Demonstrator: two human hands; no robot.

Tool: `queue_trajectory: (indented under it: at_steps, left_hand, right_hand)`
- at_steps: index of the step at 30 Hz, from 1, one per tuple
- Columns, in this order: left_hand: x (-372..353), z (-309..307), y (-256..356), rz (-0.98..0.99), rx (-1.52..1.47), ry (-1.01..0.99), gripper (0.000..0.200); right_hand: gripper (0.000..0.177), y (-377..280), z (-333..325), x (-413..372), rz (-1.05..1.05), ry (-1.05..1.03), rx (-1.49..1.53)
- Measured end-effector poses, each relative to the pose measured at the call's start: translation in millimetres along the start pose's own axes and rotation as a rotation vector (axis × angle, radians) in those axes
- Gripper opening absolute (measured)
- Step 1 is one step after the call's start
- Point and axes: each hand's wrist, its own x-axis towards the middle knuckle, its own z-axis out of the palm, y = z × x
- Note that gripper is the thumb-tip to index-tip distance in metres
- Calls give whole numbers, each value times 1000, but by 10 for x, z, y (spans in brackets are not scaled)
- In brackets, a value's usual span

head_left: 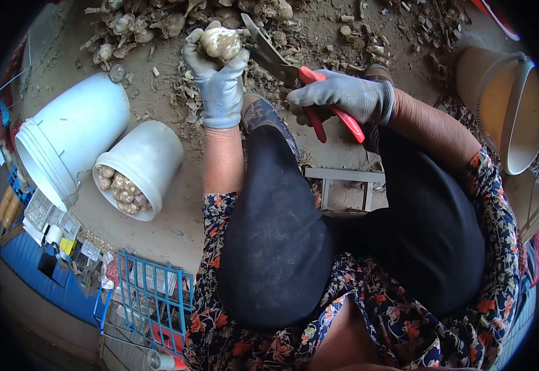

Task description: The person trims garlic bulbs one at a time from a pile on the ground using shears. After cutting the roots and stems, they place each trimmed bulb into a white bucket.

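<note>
My left hand (220, 86), in a grey-coated work glove, is closed around a garlic bulb (221, 43) near the top of the view. A short stem sticks out from the bulb to the right. My gloved right hand (340, 97) grips red-handled pruning shears (280, 65). The shears' blades are spread apart and point up and left, with their tips beside the bulb's stem. Behind my left hand lies a heap of garlic bulbs (140, 21) on the dirt floor.
Left of me, a large white bucket (84, 117) lies tipped beside a smaller white bucket (155, 145) holding garlic bulbs. Another bucket (489, 80) stands at the right. Cut stems (368, 43) litter the floor ahead. A metal frame (343, 175) shows between my legs; a blue rack (152, 287) is lower left.
</note>
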Motion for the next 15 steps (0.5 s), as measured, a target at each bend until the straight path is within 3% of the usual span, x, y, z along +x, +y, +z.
queue_trajectory:
  at_steps: [3, 10, 13, 14, 15]
  left_hand:
    - [-26, 20, -8, 41, 64, -8, 77]
    - [-8, 50, -33, 10, 48, -23, 78]
    - [-30, 75, 14, 27, 78, -5, 74]
    - [-36, 101, 61, 36, 97, 30, 70]
    - [-32, 55, 107, 40, 100, 32, 70]
  right_hand:
    - [29, -186, 134, -21, 84, 159, 220]
    - [28, -267, 230, -121, 102, 289, 235]
    - [27, -189, 137, -120, 135, 196, 396]
    - [26, -233, 182, -156, 201, 404, 246]
    - [26, -212, 152, -159, 201, 426, 167]
